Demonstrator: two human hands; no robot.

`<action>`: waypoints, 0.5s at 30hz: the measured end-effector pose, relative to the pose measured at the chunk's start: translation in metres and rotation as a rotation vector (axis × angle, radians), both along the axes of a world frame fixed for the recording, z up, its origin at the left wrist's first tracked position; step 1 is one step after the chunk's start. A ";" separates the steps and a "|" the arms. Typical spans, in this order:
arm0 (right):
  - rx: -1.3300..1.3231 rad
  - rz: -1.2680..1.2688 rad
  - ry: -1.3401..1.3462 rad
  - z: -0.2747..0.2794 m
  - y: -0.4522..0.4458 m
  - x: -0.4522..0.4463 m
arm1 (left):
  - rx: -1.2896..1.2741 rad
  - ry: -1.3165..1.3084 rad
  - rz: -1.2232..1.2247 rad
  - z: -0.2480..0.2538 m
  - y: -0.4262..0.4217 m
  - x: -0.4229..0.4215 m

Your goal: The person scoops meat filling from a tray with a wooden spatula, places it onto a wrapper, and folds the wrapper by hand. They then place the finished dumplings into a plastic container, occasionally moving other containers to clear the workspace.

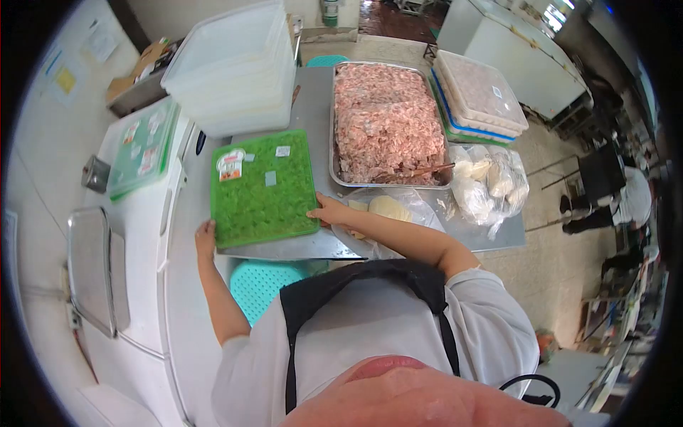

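Note:
A green lidded box [265, 196] with several labels on its top lies on the metal table [491, 238], near the front left edge. My left hand [205, 233] grips its near left corner, fingers partly hidden by the side. At its right side my right hand [329, 211] holds the edge. Just right of that hand, pale dough discs [390, 208] lie on clear plastic, partly under my forearm. Behind them is a large metal tray [331, 153] of ground meat [388, 121], with a brown utensil [420, 173] at its near edge.
Stacked clear containers [231, 78] stand at the back left, and stacked lidded boxes [484, 96] at the back right. Bags of dough [491, 181] lie right of the tray. A turquoise stool [267, 288] is below the table edge. Another person [632, 199] is far right.

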State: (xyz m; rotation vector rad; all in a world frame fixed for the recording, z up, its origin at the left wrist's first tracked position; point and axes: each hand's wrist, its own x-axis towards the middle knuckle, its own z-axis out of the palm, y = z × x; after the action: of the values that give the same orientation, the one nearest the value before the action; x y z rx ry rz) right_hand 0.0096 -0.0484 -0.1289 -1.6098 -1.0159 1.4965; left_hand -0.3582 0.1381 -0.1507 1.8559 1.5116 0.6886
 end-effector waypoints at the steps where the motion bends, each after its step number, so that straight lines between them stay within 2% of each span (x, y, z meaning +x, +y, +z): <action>1: 0.011 -0.001 -0.076 -0.004 0.001 0.001 | -0.019 -0.041 -0.008 0.013 -0.022 0.006; 2: 0.023 -0.026 -0.068 0.003 -0.002 0.001 | -0.011 -0.009 -0.011 0.022 -0.036 0.010; 4: 0.096 -0.030 -0.335 0.021 -0.010 0.007 | 0.004 0.015 -0.006 0.027 -0.056 0.010; 5: 0.103 -0.051 -0.330 0.024 -0.012 0.011 | 0.009 0.010 0.003 0.030 -0.064 0.009; 7: -0.110 -0.139 0.256 0.024 -0.014 0.024 | -0.005 -0.040 0.007 0.054 -0.082 0.012; 11: -0.093 -0.197 0.399 0.037 -0.017 0.021 | -0.109 -0.163 0.109 0.092 -0.119 0.016; 12: -0.012 -0.214 0.552 0.039 -0.018 0.018 | -0.099 -0.164 0.105 0.101 -0.127 0.018; 13: 0.070 -0.228 0.705 0.043 -0.019 0.019 | -0.199 -0.166 0.164 0.109 -0.136 0.021; 14: 0.080 -0.226 0.705 0.047 -0.021 0.024 | -0.300 -0.168 0.222 0.118 -0.146 0.024; 15: 0.033 -0.200 0.700 0.053 -0.023 0.030 | -0.292 -0.168 0.220 0.128 -0.158 0.028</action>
State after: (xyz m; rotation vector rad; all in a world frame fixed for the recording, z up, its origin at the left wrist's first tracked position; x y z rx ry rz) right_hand 0.0391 -0.0719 -0.0760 -0.9927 -0.4652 1.7014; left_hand -0.3298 -0.0196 -0.0230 1.3964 1.6224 0.6648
